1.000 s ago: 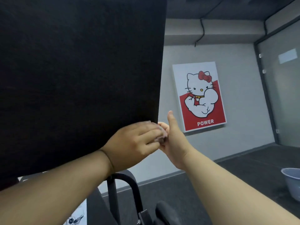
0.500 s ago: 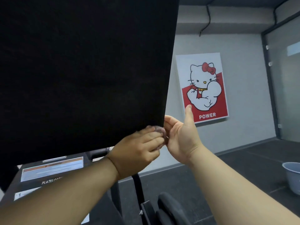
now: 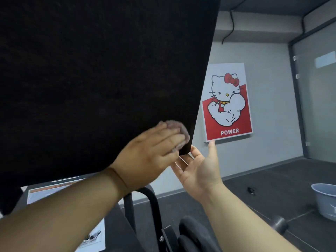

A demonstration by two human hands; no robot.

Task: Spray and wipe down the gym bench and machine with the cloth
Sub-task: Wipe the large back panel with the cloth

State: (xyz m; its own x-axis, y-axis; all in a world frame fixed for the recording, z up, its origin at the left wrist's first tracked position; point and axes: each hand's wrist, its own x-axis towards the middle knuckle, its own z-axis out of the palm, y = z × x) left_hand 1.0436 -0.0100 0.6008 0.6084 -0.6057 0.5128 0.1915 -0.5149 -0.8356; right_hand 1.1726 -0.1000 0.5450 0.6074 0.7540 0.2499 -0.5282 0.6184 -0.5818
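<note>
Left hand, fingers flat, presses cloth at pad corner edge; right hand spread beside it.

A pale grey wall is seen, and on it a poster is hung, showing a white cartoon cat with a flexed arm over the word POWER. Above the poster, a black cable is run down from the ceiling. Right of the poster, a frosted glass partition is framed in dark metal. Below the poster, a dark floor is laid; a grey basin is set on it, far to the lower right.
</note>
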